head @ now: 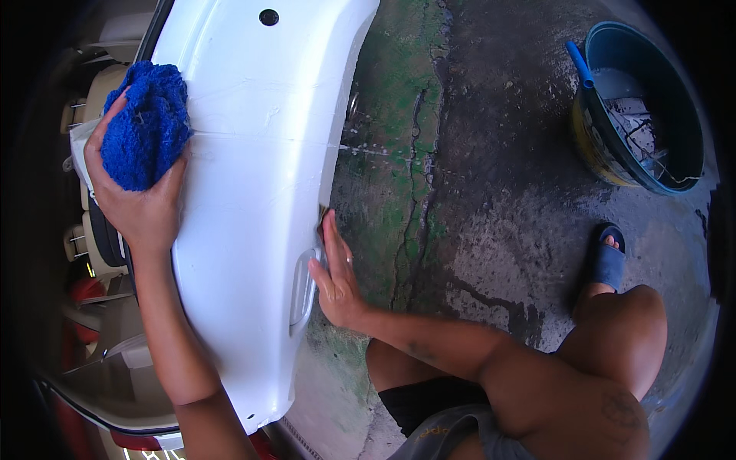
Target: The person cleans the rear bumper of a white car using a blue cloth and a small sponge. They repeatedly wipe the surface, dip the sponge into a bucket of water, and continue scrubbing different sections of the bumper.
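My left hand (pixel 146 215) grips a wet, bright blue microfibre cloth (pixel 146 126), bunched up. It rests at the inner edge of a white car bumper (pixel 241 190). Water streaks run across the glossy paint near the cloth. Against the outer side of the bumper lies my right hand (pixel 336 282), fingers extended and thumb near an oblong recess (pixel 302 293). A thin brownish piece (pixel 324 214), perhaps sandpaper, shows at its fingertips, pressed to the bumper; most of it is hidden. A round black parking sensor (pixel 268 17) sits higher up on the bumper.
A dark bucket (pixel 581 129) with cloudy water and some wet pieces inside stands at the upper right, a blue tube (pixel 579 64) at its rim. Cracked, stained concrete (pixel 489 230) lies below. Left of the bumper is the car's interior with beige seats (pixel 106 241). My sandalled foot (pixel 609 259) is at right.
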A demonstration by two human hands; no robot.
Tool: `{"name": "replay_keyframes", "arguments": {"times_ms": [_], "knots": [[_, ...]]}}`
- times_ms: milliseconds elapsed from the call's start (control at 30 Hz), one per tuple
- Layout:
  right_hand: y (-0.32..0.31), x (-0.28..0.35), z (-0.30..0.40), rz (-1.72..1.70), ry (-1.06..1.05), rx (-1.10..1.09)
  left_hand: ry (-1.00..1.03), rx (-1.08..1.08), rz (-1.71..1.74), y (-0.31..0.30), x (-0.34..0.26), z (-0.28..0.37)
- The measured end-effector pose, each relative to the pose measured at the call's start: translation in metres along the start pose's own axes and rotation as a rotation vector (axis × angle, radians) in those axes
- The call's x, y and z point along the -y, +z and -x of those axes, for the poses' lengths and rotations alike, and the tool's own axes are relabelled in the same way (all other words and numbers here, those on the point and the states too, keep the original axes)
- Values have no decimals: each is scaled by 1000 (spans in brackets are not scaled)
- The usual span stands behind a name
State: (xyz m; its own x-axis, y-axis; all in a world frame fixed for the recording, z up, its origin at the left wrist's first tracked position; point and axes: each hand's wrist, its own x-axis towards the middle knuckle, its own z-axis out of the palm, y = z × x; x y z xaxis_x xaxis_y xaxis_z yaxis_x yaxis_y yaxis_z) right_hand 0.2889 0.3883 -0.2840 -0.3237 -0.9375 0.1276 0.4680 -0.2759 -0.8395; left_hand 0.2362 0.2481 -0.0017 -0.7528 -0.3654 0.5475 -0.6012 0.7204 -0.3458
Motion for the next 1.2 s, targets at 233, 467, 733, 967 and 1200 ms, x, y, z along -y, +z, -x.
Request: {"name": "replay_keyframes", "arguments": {"times_ms": [233, 467, 733, 967, 1200], "knots": [[0, -4, 11, 15, 49, 67, 70, -22, 35, -2, 8, 4], [-48, 2, -65, -145, 55, -163, 53, -35, 38, 2, 3, 6], [3, -9, 25, -18, 15, 11, 55, -29, 44, 3, 2, -1], [-8, 28, -11, -105, 33, 17, 27, -10, -51, -4, 6, 9], [-7, 16, -8, 16, -83, -1, 19, -34, 16, 0, 7, 6]]}}
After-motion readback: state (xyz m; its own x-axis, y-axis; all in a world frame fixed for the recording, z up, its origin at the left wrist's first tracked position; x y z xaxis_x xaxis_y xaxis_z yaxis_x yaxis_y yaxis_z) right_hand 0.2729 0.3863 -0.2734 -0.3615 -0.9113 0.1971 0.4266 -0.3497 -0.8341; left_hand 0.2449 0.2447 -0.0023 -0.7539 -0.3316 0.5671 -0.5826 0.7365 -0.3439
